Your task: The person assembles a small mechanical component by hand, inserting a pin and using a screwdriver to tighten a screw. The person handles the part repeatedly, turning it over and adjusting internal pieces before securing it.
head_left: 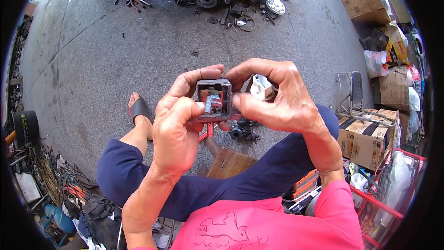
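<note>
In front of my lap, a small dark square plastic housing [226, 98] is held with its open side facing up. Inside it are grey metal pieces and a reddish area, too small to name. My left hand [173, 120] grips the housing's left side, its thumb at the opening. My right hand [284, 95] pinches the right side with thumb and forefinger. A white plastic part [262, 87] with a squared, connector-like top is also tucked in the right hand's curl. A red stem or cable [210, 130] shows just below the housing.
A black mechanical part [243, 131] and a wooden block [231, 163] lie beneath my hands. Metal parts and tools [203, 0] are heaped ahead. Cardboard boxes [370, 139] and a folding chair [355, 90] stand at right. Wires and scrap [51, 176] lie at lower left.
</note>
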A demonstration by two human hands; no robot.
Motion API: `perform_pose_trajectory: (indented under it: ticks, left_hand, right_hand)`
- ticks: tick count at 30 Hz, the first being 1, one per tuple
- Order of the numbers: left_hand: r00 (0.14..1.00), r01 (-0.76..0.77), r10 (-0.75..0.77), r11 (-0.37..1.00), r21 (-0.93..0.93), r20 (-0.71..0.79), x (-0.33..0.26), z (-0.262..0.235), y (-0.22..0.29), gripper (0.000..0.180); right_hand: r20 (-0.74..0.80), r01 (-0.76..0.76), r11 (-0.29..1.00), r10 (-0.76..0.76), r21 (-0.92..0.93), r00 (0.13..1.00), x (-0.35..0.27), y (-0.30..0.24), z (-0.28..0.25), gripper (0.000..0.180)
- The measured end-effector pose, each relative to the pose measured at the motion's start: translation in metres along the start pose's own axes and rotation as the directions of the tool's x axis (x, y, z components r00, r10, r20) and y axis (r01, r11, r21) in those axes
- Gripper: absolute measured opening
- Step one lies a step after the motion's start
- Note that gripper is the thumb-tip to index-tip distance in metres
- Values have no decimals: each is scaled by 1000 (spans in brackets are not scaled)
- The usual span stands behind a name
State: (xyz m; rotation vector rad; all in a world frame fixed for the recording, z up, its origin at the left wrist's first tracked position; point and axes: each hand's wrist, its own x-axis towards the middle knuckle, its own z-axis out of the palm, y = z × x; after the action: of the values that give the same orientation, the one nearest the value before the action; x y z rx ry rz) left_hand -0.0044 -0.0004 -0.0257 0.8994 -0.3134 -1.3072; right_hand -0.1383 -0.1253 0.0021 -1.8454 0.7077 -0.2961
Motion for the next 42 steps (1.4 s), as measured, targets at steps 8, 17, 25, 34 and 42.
perform_pose_trajectory:
  ticks: [8, 17, 25, 34, 42]
  left_hand:
    - [985, -171, 167, 957, 233, 38, -1, 3, -13, 40]
    - [964, -249, 266, 871, 423, 20, -2, 5, -18, 31]
    - [990, -53, 94, 939, 339, -108, -5, 7, -21, 26]
    - [994, 91, -79, 981, 170, -78, 1, -1, -9, 39]
    - [987, 110, -114, 993, -42, -109, 0, -6, -8, 46]
  right_hand:
    - [-93, 188, 963, -209, -195, 974, -1, 9, 9, 21]
    - [-149, 163, 969, -191, -183, 970, -2, 17, 17, 23]
    - [14, -94, 972, 99, -218, 995, 3, 17, 14, 26]
    - [12, -255, 954, 260, -159, 966, 9, 14, 14, 40]
    - [57, -323, 927, 339, -191, 939, 13, 6, 14, 41]
